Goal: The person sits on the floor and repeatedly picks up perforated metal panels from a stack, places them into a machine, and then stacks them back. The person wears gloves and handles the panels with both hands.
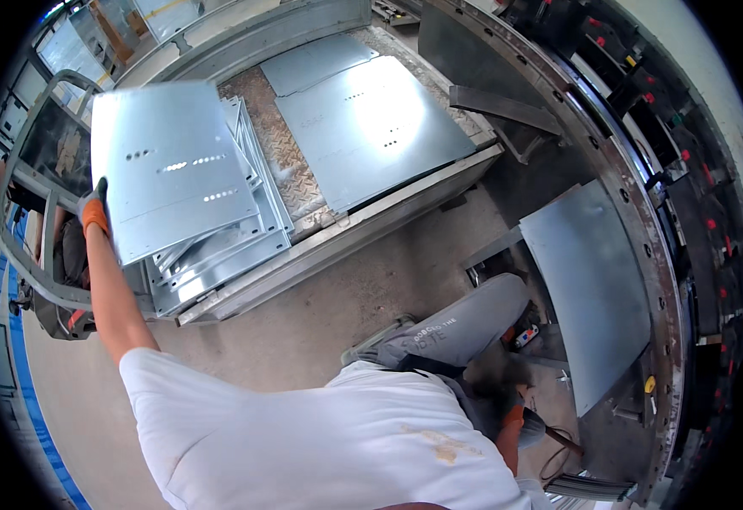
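Note:
My left hand, in an orange and dark glove, grips the left edge of a shiny sheet metal panel with rows of small holes. That panel lies askew over a stack of bent-edged metal panels, its far left part reaching past them. My right hand, with orange on its glove, is low beside my hip at the lower right; its fingers are too dark and hidden to read. Near it is a brown bar.
A low cart with a worn tread-plate deck carries the stack and more flat panels to the right. A metal tube frame rises at its left end. Another sheet lies by the machine's curved edge at right.

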`<state>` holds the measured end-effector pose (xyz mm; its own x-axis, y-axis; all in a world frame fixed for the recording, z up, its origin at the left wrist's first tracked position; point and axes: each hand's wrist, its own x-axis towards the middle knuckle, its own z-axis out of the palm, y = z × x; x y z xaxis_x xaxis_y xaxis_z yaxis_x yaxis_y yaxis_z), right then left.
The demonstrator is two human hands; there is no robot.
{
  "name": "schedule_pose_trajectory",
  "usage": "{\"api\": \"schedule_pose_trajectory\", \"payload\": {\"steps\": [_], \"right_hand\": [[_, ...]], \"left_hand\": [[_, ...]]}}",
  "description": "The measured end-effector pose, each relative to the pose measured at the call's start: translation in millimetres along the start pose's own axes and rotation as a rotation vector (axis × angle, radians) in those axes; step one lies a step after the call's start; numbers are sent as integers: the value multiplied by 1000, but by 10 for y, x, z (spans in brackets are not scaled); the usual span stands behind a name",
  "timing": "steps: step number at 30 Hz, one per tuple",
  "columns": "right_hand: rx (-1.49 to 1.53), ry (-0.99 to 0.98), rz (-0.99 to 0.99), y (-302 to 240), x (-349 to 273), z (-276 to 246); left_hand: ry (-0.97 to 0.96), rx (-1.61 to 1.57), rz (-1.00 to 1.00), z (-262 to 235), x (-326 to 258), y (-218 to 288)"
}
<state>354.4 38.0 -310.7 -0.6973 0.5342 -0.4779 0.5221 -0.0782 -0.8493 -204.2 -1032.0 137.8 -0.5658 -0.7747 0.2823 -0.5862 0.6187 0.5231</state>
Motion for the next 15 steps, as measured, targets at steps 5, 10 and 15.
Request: {"api": "schedule_pose_trajectory", "payload": {"steps": [5, 10, 15], "right_hand": [[-406, -2, -27, -187, -49, -14], [-905, -54, -196, -21, -218, 24], [-1559, -85, -624, -125, -225, -298]], "left_hand": [[-187, 249, 97, 1172, -266, -214], [-560, 342, 259, 2777, -1937, 556], [-250, 723, 917, 3103, -2055, -179]]}}
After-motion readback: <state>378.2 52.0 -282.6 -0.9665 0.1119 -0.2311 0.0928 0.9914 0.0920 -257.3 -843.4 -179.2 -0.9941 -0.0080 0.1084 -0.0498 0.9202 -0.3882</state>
